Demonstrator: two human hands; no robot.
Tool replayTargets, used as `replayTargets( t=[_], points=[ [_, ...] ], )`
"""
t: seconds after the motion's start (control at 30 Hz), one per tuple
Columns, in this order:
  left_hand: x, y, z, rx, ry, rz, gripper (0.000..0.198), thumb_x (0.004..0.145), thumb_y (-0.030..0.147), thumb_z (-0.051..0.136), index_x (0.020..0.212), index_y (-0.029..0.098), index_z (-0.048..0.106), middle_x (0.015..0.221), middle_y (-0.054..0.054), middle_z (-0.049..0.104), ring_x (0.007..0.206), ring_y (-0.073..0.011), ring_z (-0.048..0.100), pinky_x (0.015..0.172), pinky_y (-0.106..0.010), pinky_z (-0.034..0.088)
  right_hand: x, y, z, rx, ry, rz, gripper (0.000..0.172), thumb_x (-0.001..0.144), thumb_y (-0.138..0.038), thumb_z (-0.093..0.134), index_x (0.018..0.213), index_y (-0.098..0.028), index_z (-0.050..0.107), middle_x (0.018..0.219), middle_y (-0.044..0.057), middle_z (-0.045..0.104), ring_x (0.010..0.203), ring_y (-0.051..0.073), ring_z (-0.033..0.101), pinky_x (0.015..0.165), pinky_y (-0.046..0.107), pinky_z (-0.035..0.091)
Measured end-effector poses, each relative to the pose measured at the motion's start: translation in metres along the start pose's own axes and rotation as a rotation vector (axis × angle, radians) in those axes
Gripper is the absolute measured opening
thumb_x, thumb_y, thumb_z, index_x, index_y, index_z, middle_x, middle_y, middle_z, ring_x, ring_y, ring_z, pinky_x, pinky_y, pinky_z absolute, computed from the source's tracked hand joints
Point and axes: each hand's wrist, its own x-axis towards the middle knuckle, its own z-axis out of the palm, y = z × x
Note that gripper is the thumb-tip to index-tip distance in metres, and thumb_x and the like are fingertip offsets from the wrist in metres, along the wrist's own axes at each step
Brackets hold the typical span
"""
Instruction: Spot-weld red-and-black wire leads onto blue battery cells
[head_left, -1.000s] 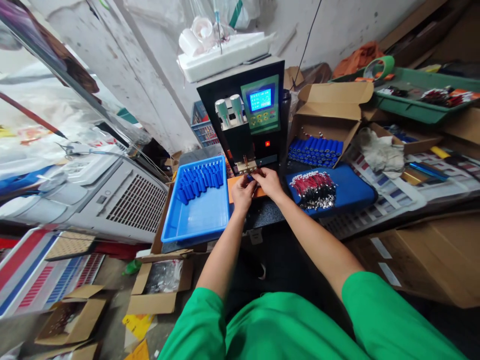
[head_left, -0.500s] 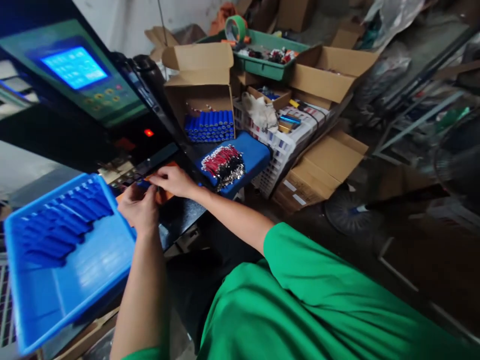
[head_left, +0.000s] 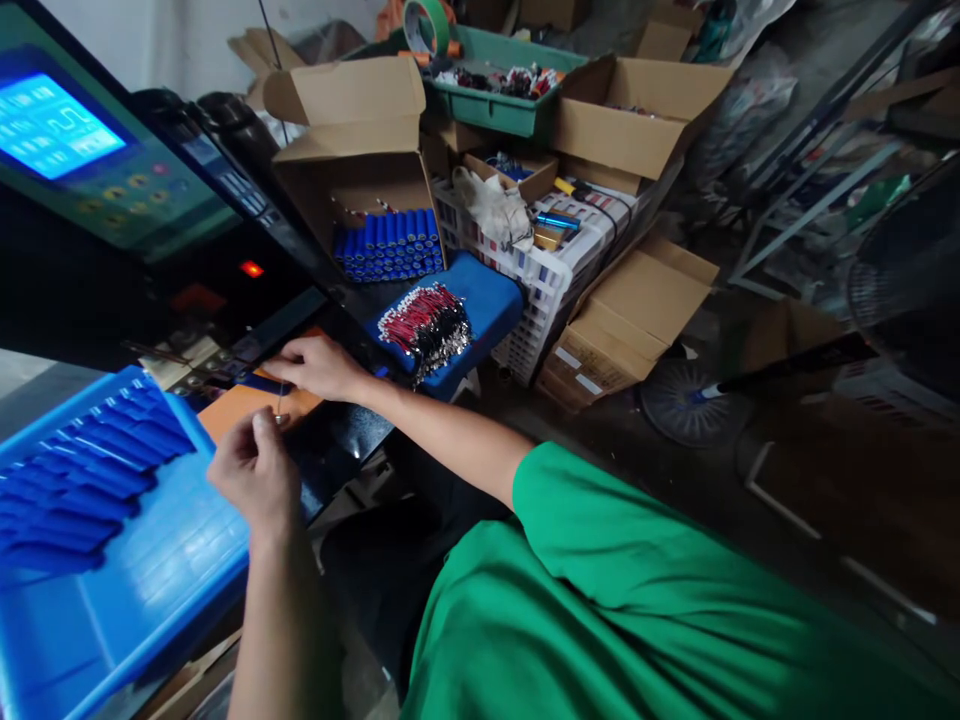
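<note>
My right hand (head_left: 319, 367) is closed on a blue battery cell (head_left: 264, 384), mostly covered by the fingers, just in front of the machine's metal arms (head_left: 184, 365). Nearer to me, my left hand (head_left: 257, 468) pinches a thin wire (head_left: 280, 400) with a shiny end; its line runs up toward the cell. Both hands are over an orange board (head_left: 225, 410) on the dark bench. To the left, a blue plastic bin (head_left: 161, 540) holds rows of blue-wrapped cells (head_left: 90, 470).
A machine with a lit screen (head_left: 60, 125) stands at the left. Red and black wire leads (head_left: 427, 325) lie on a blue stool (head_left: 491, 295). Behind are a cardboard box (head_left: 352, 100) of blue cells, a white crate (head_left: 536, 285), a green tray (head_left: 487, 105) and an open carton (head_left: 630, 320).
My left hand has drawn back toward me, apart from the right, with the thin wire now visible. My right hand stays at the cell. The view has shifted right and slightly down.
</note>
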Motion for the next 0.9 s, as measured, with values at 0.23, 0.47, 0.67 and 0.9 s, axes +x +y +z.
replayTargets(
  t=[0.23, 0.47, 0.67, 0.9],
  points=[
    [0.003, 0.001, 0.0, -0.009, -0.05, -0.049, 0.029, 0.073, 0.036, 0.07, 0.089, 0.012, 0.077, 0.08, -0.005, 0.074, 0.071, -0.0145, 0.065, 0.069, -0.024, 0.05, 0.001, 0.002, 0.001, -0.003, 0.01, -0.026, 0.029, 0.093, -0.025, 0.067, 0.068, -0.014, 0.06, 0.063, -0.007, 0.055, 0.07, 0.009, 0.052, 0.063, 0.021, 0.034],
    [0.004, 0.002, -0.004, 0.022, -0.066, -0.04, 0.028, 0.076, 0.038, 0.069, 0.083, 0.012, 0.075, 0.072, -0.003, 0.071, 0.066, -0.0147, 0.062, 0.068, -0.028, 0.05, -0.003, 0.013, 0.001, 0.12, -0.16, -0.165, 0.02, 0.086, -0.024, 0.071, 0.073, -0.012, 0.063, 0.072, -0.002, 0.063, 0.071, 0.01, 0.054, 0.068, 0.022, 0.04],
    [-0.003, -0.003, -0.011, -0.127, -0.124, -0.122, 0.029, 0.08, 0.043, 0.069, 0.086, 0.015, 0.073, 0.078, -0.006, 0.073, 0.071, -0.017, 0.067, 0.071, -0.031, 0.055, -0.014, 0.018, 0.006, 0.189, -0.194, -0.101, 0.023, 0.081, -0.032, 0.07, 0.071, -0.012, 0.063, 0.059, -0.002, 0.056, 0.056, 0.009, 0.048, 0.055, 0.023, 0.035],
    [-0.016, -0.014, -0.016, -0.264, -0.151, -0.191, 0.033, 0.079, 0.044, 0.073, 0.095, 0.016, 0.07, 0.083, -0.008, 0.074, 0.076, -0.0186, 0.071, 0.079, -0.035, 0.058, -0.026, 0.014, 0.006, 0.354, -0.199, 0.032, 0.039, 0.075, -0.049, 0.077, 0.064, -0.016, 0.06, 0.05, -0.002, 0.051, 0.041, 0.007, 0.04, 0.041, 0.022, 0.027]
  ],
)
